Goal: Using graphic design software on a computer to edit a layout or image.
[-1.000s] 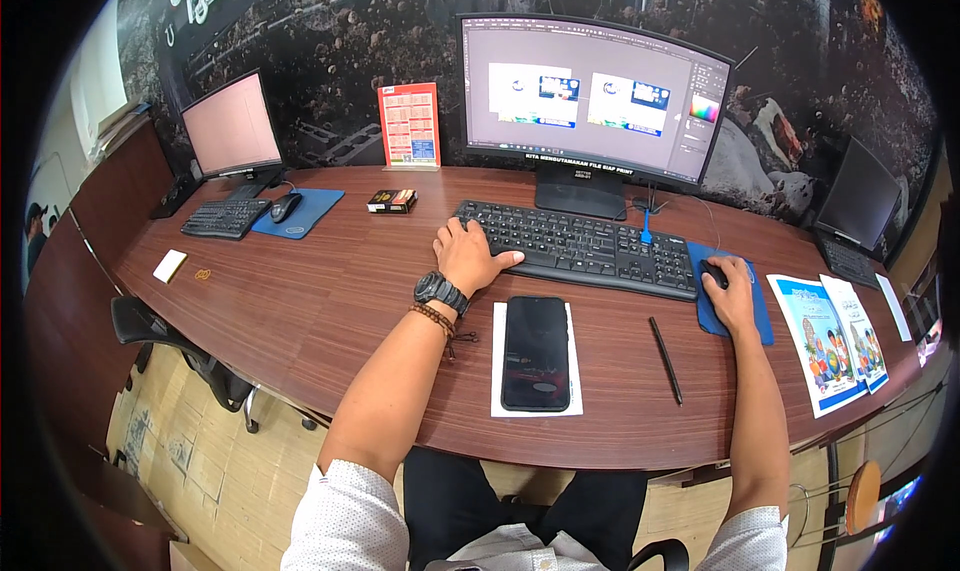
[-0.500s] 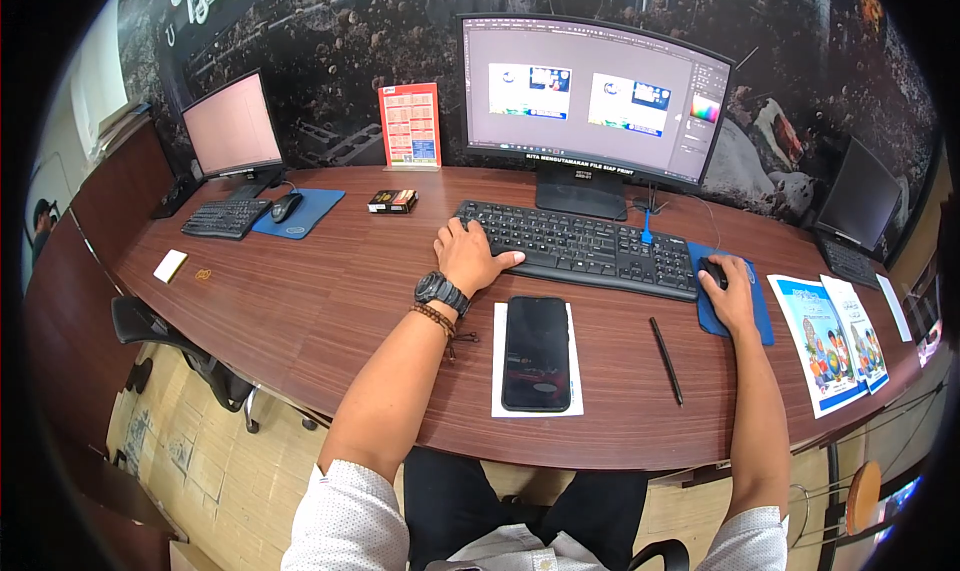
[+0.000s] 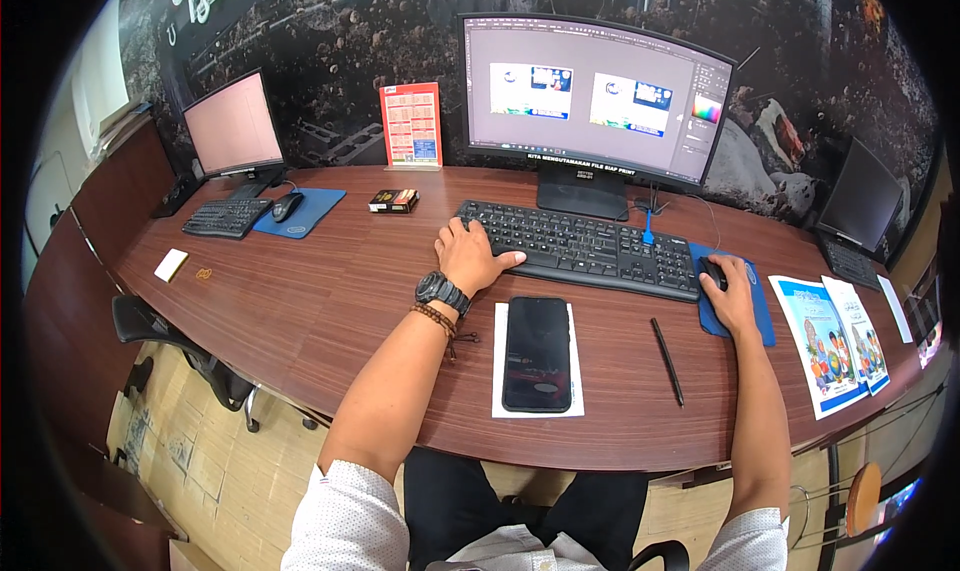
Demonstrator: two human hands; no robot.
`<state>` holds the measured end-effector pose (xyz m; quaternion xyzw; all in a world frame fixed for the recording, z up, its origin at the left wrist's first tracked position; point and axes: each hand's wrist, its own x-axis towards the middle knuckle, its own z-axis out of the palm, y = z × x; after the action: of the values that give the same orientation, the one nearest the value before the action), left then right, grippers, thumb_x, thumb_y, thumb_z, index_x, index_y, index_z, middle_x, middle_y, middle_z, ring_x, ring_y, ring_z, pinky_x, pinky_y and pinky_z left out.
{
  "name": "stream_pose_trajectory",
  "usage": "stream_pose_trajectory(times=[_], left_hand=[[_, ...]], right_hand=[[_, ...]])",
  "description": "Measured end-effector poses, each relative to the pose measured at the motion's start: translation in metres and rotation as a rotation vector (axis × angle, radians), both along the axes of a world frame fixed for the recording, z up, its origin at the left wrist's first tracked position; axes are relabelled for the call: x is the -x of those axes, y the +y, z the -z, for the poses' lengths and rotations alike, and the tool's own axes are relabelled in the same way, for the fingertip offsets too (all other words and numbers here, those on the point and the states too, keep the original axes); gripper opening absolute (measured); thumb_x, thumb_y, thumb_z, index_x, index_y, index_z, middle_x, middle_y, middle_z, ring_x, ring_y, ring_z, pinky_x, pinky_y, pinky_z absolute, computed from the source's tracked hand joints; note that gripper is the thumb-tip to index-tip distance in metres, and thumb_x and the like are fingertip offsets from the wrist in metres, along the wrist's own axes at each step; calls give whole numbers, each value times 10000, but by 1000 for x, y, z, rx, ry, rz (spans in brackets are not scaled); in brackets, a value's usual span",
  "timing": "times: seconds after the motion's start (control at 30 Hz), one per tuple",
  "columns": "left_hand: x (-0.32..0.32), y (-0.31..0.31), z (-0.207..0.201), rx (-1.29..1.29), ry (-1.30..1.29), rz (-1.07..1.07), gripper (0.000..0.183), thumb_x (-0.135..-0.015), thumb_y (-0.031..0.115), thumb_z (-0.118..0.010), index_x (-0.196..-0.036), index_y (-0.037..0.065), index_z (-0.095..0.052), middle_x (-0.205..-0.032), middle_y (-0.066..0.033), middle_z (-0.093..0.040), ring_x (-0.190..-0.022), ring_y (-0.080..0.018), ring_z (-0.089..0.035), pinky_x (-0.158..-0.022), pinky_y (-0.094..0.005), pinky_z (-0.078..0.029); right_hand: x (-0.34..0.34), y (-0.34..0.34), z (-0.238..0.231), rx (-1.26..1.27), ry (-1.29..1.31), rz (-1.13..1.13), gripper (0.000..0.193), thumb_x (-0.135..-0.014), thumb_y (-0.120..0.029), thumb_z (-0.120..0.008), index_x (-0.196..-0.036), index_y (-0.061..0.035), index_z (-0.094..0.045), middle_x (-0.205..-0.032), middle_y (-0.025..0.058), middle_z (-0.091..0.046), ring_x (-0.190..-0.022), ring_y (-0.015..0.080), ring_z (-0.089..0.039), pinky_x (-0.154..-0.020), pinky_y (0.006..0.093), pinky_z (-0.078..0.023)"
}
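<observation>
My left hand (image 3: 468, 256) rests on the left end of a black keyboard (image 3: 585, 249), fingers spread over the keys and thumb stretched along its front edge. Under my right hand (image 3: 735, 296) is a black computer mouse (image 3: 713, 271), partly covered by my fingers, on a blue mouse pad (image 3: 757, 319). Behind the keyboard stands a curved monitor (image 3: 590, 143) showing two similar colourful layouts side by side on grey. Between my forearms a dark smartphone (image 3: 537, 356) lies on white paper (image 3: 500, 376), with a black pen (image 3: 667, 361) to its right.
A small dark box (image 3: 393, 201) and a red calendar stand (image 3: 412, 123) are at the back. Farther left are a second monitor (image 3: 234, 123), keyboard (image 3: 226, 218) and mouse (image 3: 287, 207). Printed booklets (image 3: 820, 346) lie at right. A chair (image 3: 190, 346) stands by the desk's left front edge.
Both hands keep their places on the keyboard and mouse. A person partly visible at the far left edge has gone out of view.
</observation>
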<state>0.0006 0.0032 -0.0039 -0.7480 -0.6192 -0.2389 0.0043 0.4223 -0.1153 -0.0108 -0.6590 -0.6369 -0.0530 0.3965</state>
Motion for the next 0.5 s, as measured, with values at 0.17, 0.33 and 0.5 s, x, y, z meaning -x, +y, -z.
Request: stream_pose_trajectory(times=[0.17,0.33,0.5], left_hand=[[0,1,0,1,0,2,966,-738,679,-721,-1219,-137,-536,-1242,-326,-473,-1155,-456,-464,-1001,-512,-409],[0,0,0,7,-8,1,967,-738,675,-723,-1224,-138,-532,-1244,-323,-473,-1160,-456,-461,-1007,-512,-404],[0,0,0,10,-15,4,969,-737,672,-725,-1232,-138,-528,-1248,-321,-471,-1167,-457,-457,-1013,-511,-401]], right_hand=[[-1,0,1,0,-2,1,369,-841,-175,-693,-1181,-45,-633,-1198,169,-558,-1142,344,-559,-991,405,-440],[1,0,0,3,-4,6,359,-845,-175,-688,-1177,-50,-634,-1199,172,-558,-1140,352,-562,-985,408,-446],[-3,1,1,0,-10,6,351,-844,-175,-687,-1169,-52,-638,-1196,176,-558,-1134,355,-567,-985,413,-446]])
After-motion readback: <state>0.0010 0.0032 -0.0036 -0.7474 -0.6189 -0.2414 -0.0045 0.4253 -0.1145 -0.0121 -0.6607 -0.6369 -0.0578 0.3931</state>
